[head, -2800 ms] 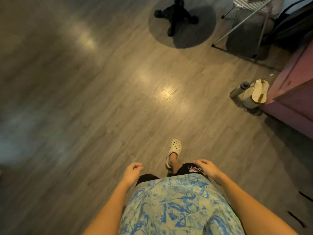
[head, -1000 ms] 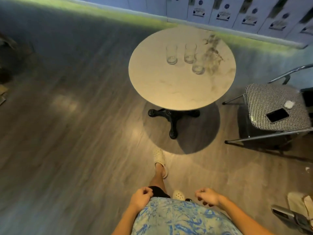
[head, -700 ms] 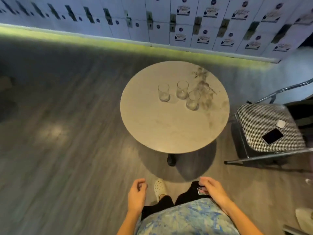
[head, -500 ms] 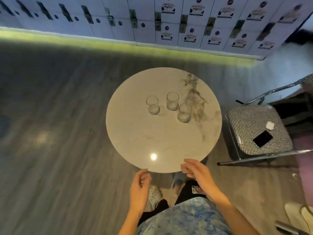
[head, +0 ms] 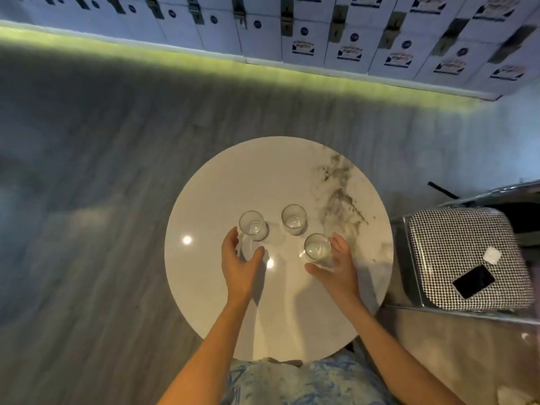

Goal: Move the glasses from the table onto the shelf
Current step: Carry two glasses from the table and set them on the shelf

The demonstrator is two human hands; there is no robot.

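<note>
Three clear glasses stand upright on a round white marble table. The left glass is just beyond my left hand, whose fingers and thumb are spread around its near side. The right glass sits between the thumb and fingers of my right hand, which is spread open around it, not closed. The middle glass stands farther back, untouched. No shelf is in view.
A metal chair with a houndstooth seat stands right of the table, holding a black phone and a small white item. A wall of white lockers runs along the far side. Grey wood floor surrounds the table.
I have walked up to the table. Both hands rose from my waist and reached out over the tabletop to the left and right glasses.
</note>
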